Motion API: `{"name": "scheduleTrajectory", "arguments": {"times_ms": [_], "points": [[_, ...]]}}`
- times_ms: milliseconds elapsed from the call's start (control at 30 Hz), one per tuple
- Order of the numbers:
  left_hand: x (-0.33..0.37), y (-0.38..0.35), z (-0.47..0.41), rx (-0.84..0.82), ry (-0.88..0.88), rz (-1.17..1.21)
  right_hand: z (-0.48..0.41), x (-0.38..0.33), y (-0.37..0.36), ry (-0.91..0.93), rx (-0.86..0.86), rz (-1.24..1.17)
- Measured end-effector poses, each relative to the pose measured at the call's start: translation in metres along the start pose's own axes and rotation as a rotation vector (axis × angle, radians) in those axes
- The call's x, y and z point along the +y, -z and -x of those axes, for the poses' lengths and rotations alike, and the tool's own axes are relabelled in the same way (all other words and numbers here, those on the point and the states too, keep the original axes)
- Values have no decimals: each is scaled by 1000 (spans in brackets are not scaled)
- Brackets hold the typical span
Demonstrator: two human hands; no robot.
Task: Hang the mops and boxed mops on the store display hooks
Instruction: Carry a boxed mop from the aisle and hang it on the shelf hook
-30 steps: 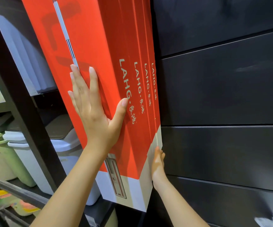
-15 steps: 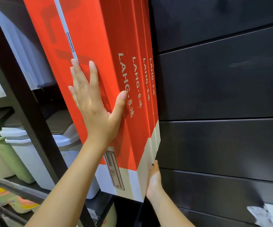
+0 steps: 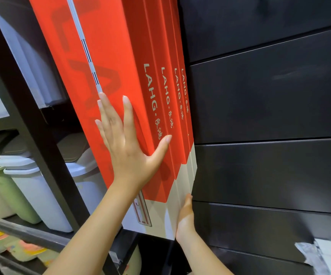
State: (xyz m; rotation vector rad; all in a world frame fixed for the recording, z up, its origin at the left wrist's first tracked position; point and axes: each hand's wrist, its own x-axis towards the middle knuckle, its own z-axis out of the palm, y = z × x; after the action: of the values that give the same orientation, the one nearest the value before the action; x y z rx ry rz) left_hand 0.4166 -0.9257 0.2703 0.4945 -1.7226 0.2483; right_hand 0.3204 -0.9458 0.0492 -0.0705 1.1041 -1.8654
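Several red-and-white boxed mops marked LAHG (image 3: 170, 116) hang side by side against a black slat wall (image 3: 269, 96). The front box (image 3: 105, 56) shows a printed mop handle on its face. My left hand (image 3: 127, 151) presses flat on that face, fingers straight, thumb laid across the box's side edge. My right hand (image 3: 185, 219) lies against the side of the white lower ends, between the boxes and the wall; its fingers are partly hidden. The hooks are out of sight above.
A black shelf upright (image 3: 31, 135) runs diagonally at the left, close to the boxes. White and green lidded bins (image 3: 31, 191) stand on the shelf behind it. Something wrapped in plastic (image 3: 327, 255) sits at the lower right.
My right hand slid down the side of the boxes to their bottom corner. The left hand stayed flat on the front box.
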Motion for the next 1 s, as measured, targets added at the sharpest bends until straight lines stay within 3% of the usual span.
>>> {"name": "scheduleTrajectory", "arguments": {"times_ms": [67, 167, 233, 333, 400, 600, 1000], "points": [[9, 0, 3, 5, -88, -86, 2, -3, 0, 57, 23, 4], [21, 1, 10, -59, -445, -280, -11, 5, 6, 138, -12, -2], [26, 1, 15, -274, -672, -388, -34, 18, 15, 155, -77, -9], [34, 3, 19, -667, -823, -681, -43, 24, 20, 152, -121, -27], [34, -3, 29, -834, -931, -923, -18, 9, 14, 134, -122, -28], [36, -21, 50, -1092, -991, -1131, -10, -2, 15, 134, -97, 22], [29, -32, 69, -1181, -960, -1194, -17, -1, 22, 55, -190, 94]]}}
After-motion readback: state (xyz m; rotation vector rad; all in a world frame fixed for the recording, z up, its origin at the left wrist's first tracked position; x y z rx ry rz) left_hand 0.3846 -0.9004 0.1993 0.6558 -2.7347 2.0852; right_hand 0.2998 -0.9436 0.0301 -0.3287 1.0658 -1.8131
